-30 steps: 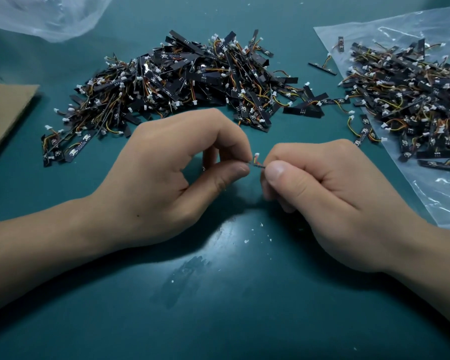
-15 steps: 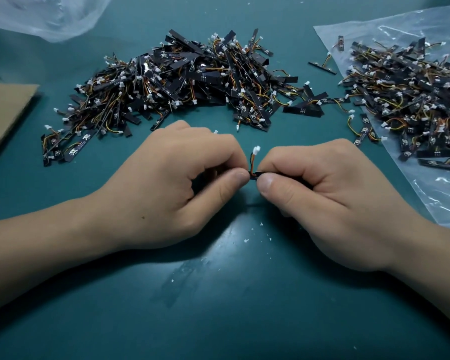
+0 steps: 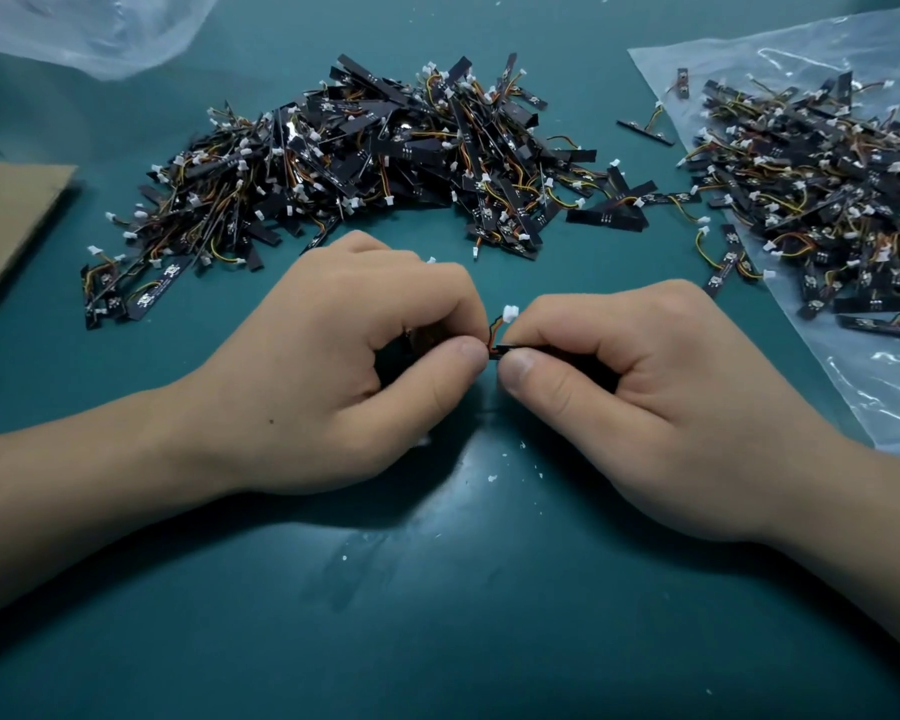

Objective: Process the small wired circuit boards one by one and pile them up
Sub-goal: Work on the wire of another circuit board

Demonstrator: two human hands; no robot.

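Note:
Between my two hands is one small black circuit board (image 3: pixel 521 350) with orange wires and a white connector (image 3: pixel 511 313) sticking up. My left hand (image 3: pixel 344 366) pinches its left end with thumb and fingers; my right hand (image 3: pixel 640 387) pinches the right part, which is mostly hidden in the fist. A big pile of boards (image 3: pixel 365 163) lies behind my hands on the green mat (image 3: pixel 437 589). A second heap of boards (image 3: pixel 822 194) rests on a clear plastic bag (image 3: pixel 884 397) at the right.
A brown cardboard sheet (image 3: pixel 11 215) lies at the left edge. Another clear plastic bag (image 3: pixel 89 28) is at the top left. A few stray boards (image 3: pixel 645 128) lie between the piles. White crumbs (image 3: pixel 492 479) dot the mat near my hands.
My hands have drawn closer together and lower on the board, thumbs now nearly touching. The white connector has risen into view between them. The piles are unchanged.

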